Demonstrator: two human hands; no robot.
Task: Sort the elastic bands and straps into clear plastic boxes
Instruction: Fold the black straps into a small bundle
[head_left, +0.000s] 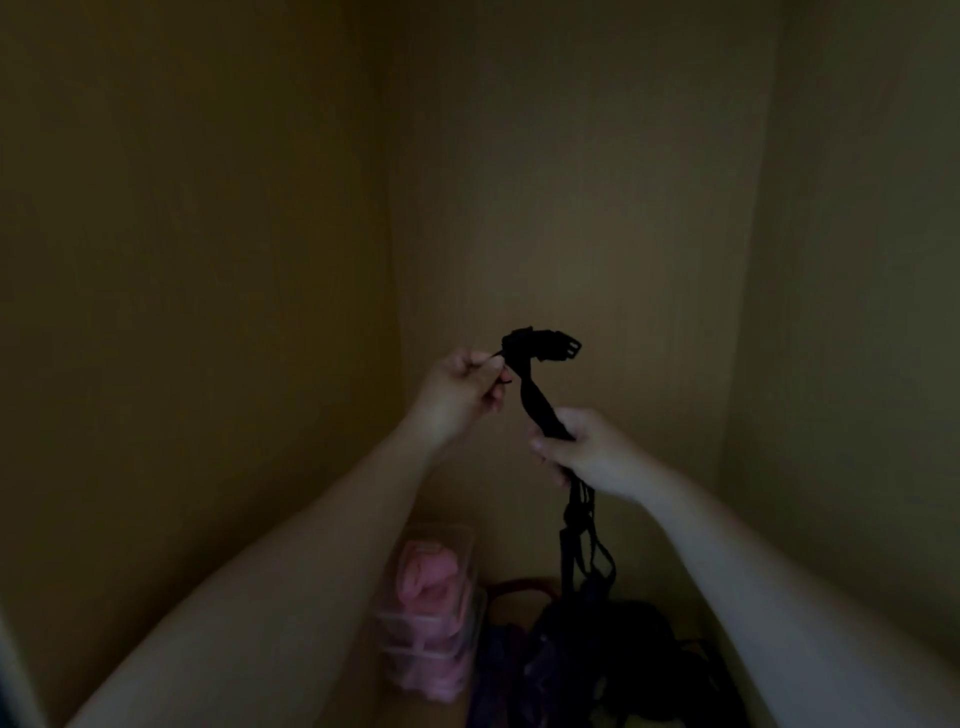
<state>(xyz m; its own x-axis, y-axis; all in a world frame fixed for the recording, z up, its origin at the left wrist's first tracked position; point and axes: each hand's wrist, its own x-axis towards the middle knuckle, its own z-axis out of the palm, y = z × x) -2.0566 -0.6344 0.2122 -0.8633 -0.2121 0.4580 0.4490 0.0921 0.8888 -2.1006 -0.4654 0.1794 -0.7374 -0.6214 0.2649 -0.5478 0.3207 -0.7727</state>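
Forearms (291, 597) raised; black strap (535, 402) is pinched by left hand (460, 387), gripped by right hand (589, 452); untangling, then boxing, judged needed

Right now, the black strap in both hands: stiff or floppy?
Probably floppy: the black strap folds over between left hand and right hand. Its buckle likely tips the top over. Below, thin loops dangle and could snag the pile.

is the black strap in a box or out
Out. The left hand pinches the black strap near its top, the right hand grips it lower.
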